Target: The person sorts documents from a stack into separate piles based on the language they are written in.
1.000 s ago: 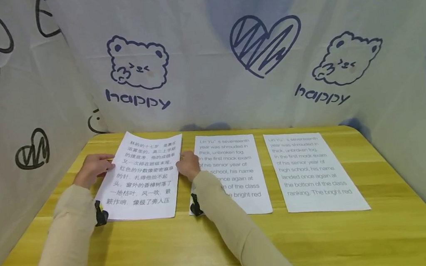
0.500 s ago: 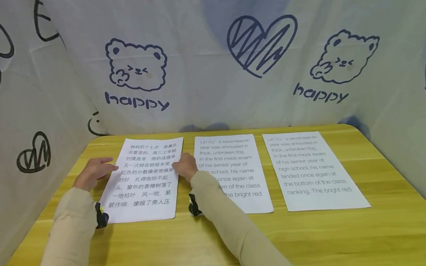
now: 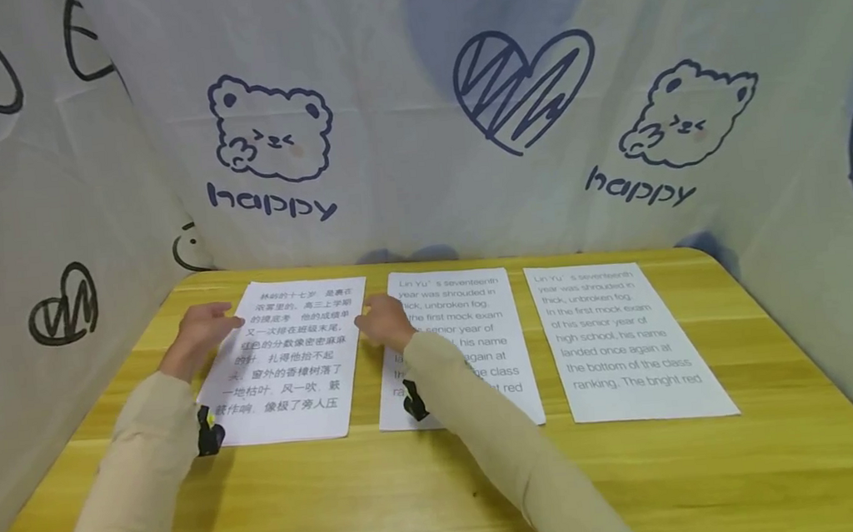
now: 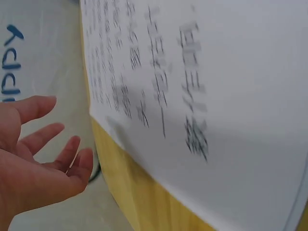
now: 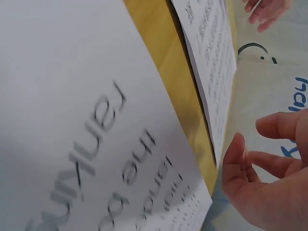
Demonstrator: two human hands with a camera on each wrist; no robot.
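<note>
My left grip (image 3: pixel 199 337) and right grip (image 3: pixel 387 322) hang loose, holding nothing; one careless brush could skew the left stack (image 3: pixel 291 362)!

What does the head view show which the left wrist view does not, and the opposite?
Only the head view: the right hand, the middle white paper sheet printed in English, the right English sheet, beige sleeves, navy bear drawings.
Only left wrist: at least four separate fingertips of the left hand, some hidden in the head view.
Both: left hand, white paper sheet printed in Chinese, yellow wooden table, whitish cloth backdrop.
</note>
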